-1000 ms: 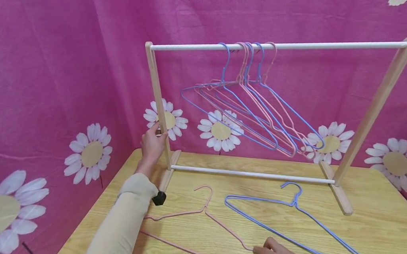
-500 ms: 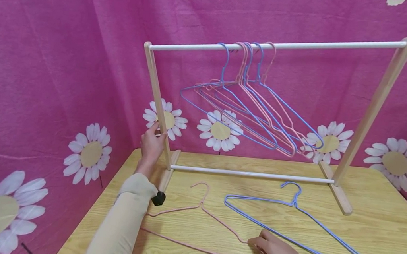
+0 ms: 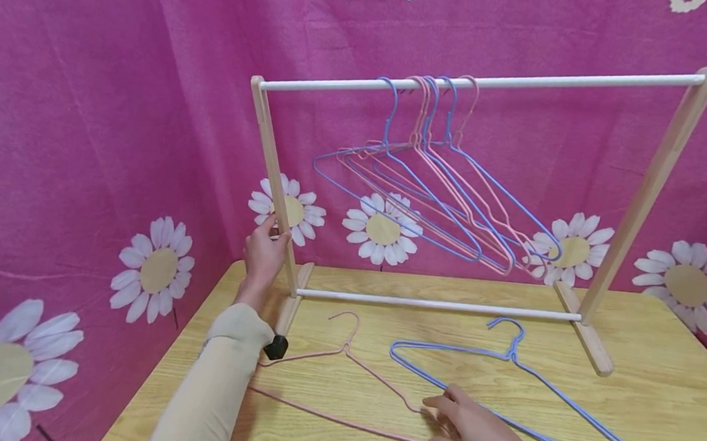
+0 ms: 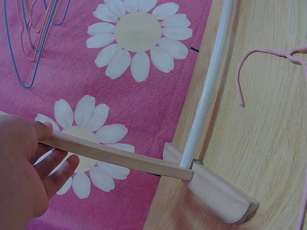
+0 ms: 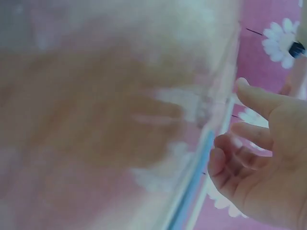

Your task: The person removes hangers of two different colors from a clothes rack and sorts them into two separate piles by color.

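A wooden rack with a white top rail [image 3: 526, 82] stands on the table [image 3: 657, 397]. My left hand [image 3: 264, 251] grips its left post [image 3: 275, 187]; the left wrist view shows the fingers [image 4: 53, 175] wrapped around the post [image 4: 115, 155]. A pink wire hanger [image 3: 346, 348] lies flat in front of the rack. My right hand [image 3: 441, 414] pinches its right end with curled fingers [image 5: 225, 158]. A blue wire hanger [image 3: 510, 350] lies just right of it, next to my right hand. The right wrist view is mostly blurred.
Several pink and blue hangers [image 3: 431, 185] hang bunched on the top rail, left of its middle. A white lower rail [image 3: 440, 303] joins the rack's feet. Pink daisy-print cloth [image 3: 87, 123] closes off the back and left. The table's left edge lies near my left forearm.
My right hand has slid left and away from me with the pink hanger's end, so the hanger has shifted toward the rack's left foot. The left hand has stayed on the post.
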The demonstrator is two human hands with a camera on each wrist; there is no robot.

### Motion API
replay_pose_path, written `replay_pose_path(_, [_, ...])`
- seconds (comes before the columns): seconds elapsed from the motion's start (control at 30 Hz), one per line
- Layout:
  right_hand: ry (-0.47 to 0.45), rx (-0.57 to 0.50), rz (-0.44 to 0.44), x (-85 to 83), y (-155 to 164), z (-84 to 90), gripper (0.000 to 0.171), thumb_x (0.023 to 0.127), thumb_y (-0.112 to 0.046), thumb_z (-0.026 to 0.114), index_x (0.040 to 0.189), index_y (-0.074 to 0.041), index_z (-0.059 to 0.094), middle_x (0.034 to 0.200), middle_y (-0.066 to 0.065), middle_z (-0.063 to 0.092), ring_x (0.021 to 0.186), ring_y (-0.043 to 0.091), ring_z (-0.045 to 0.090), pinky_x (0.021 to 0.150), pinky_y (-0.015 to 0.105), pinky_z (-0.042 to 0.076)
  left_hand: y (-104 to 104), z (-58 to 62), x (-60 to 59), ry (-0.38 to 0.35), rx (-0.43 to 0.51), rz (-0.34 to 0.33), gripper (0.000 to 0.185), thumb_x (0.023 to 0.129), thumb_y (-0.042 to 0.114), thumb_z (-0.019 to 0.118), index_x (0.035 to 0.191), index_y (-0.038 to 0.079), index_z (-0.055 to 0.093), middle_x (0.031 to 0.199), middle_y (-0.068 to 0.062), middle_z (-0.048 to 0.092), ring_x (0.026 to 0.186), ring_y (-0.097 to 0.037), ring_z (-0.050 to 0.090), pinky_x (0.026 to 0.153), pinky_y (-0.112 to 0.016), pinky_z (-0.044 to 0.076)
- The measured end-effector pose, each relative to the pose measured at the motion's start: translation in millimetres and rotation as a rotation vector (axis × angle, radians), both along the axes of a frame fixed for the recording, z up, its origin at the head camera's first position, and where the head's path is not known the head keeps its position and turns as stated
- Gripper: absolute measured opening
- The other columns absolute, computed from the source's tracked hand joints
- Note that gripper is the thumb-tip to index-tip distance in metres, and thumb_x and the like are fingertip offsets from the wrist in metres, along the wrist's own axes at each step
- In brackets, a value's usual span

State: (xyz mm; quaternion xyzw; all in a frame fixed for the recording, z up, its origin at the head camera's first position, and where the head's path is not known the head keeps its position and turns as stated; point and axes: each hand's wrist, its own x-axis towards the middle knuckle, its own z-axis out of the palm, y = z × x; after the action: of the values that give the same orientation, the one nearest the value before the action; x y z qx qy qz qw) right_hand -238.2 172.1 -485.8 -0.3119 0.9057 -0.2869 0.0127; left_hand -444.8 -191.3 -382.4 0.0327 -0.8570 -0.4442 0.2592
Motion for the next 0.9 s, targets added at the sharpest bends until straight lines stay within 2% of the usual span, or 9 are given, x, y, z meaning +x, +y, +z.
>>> replay_pose_path(0.03, [0.011,0.001,-0.022,1.0,0,4.1,0.042,0.09,-0.032,0.072,0.123,-0.008,0.063,0.096,-0.005,0.049,0.072,-0.005,0.046,0.06,0.018,0.043,0,-0.2,0.2,-0.002,0.001,-0.001,0.04,0.095,0.018,0.064,0.135,0.019,0.061,0.114,-0.015,0.073,0.104,-0.034,0.07,0.098,-0.054,0.047])
replay_pose_path(0.1, [0.099,-0.001,-0.065,2.3,1,13.2,0.046,0.088,-0.028,0.074,0.127,-0.006,0.062,0.1,-0.005,0.053,0.077,-0.001,0.053,0.062,0.019,0.045,0,-0.9,-0.1,0.0,0.002,-0.007,0.039,0.096,0.018,0.064,0.135,0.019,0.061,0.114,-0.015,0.073,0.103,-0.034,0.071,0.098,-0.053,0.047])
replay_pose_path(0.17, [0.201,-0.011,-0.118,2.2,3,23.2,0.044,0.087,-0.023,0.076,0.127,-0.008,0.063,0.102,-0.006,0.055,0.08,0.0,0.055,0.061,0.019,0.045,1,-1.5,-0.9,0.005,0.0,-0.006,0.038,0.096,0.019,0.064,0.134,0.019,0.062,0.113,-0.015,0.073,0.103,-0.034,0.071,0.098,-0.053,0.048])
replay_pose_path(0.27, [0.358,-0.046,-0.188,0.6,7,37.8,0.046,0.082,-0.019,0.08,0.125,-0.014,0.064,0.098,-0.013,0.053,0.079,0.0,0.051,0.058,0.017,0.041,1,-2.2,-2.2,0.02,0.0,-0.008,0.038,0.096,0.018,0.064,0.134,0.019,0.062,0.113,-0.015,0.073,0.102,-0.033,0.071,0.097,-0.053,0.049])
replay_pose_path(0.4, [0.502,-0.106,-0.234,-3.5,15,53.6,0.052,0.076,-0.012,0.084,0.125,-0.014,0.063,0.095,-0.014,0.049,0.072,-0.002,0.041,0.053,0.015,0.035,2,-1.9,-3.0,0.03,0.001,-0.011,0.039,0.096,0.017,0.064,0.135,0.018,0.061,0.113,-0.016,0.073,0.103,-0.034,0.071,0.097,-0.054,0.049])
replay_pose_path(0.67, [0.69,-0.238,-0.296,-8.3,31,80.6,0.059,0.068,0.001,0.085,0.122,-0.01,0.066,0.097,-0.006,0.053,0.074,-0.002,0.04,0.06,0.011,0.037,1,-1.4,-2.4,0.023,-0.005,-0.001,0.038,0.096,0.017,0.065,0.134,0.018,0.062,0.113,-0.016,0.073,0.104,-0.036,0.07,0.099,-0.055,0.046])
replay_pose_path(0.77, [0.759,-0.303,-0.32,-10.6,39,92.2,0.042,0.084,-0.021,0.08,0.122,-0.007,0.067,0.096,0.0,0.053,0.075,-0.002,0.039,0.063,0.013,0.037,1,-1.5,-1.8,0.022,-0.005,0.0,0.038,0.096,0.016,0.065,0.134,0.018,0.062,0.113,-0.016,0.073,0.104,-0.035,0.07,0.097,-0.055,0.047])
replay_pose_path(0.83, [0.798,-0.329,-0.345,-12.5,44,100.0,0.048,0.092,-0.041,0.069,0.122,-0.003,0.066,0.096,0.005,0.052,0.076,-0.002,0.038,0.064,0.014,0.036,0,-1.8,-1.5,0.021,-0.003,-0.002,0.038,0.096,0.017,0.065,0.134,0.019,0.062,0.113,-0.016,0.073,0.104,-0.035,0.07,0.097,-0.054,0.048])
replay_pose_path(0.9, [0.829,-0.352,-0.373,-14.8,49,106.8,0.063,0.094,-0.056,0.055,0.123,0.0,0.065,0.096,0.012,0.05,0.076,0.0,0.036,0.064,0.015,0.034,0,-2.1,-1.2,0.02,-0.003,-0.002,0.038,0.096,0.018,0.065,0.134,0.019,0.062,0.112,-0.016,0.073,0.103,-0.034,0.07,0.096,-0.053,0.049])
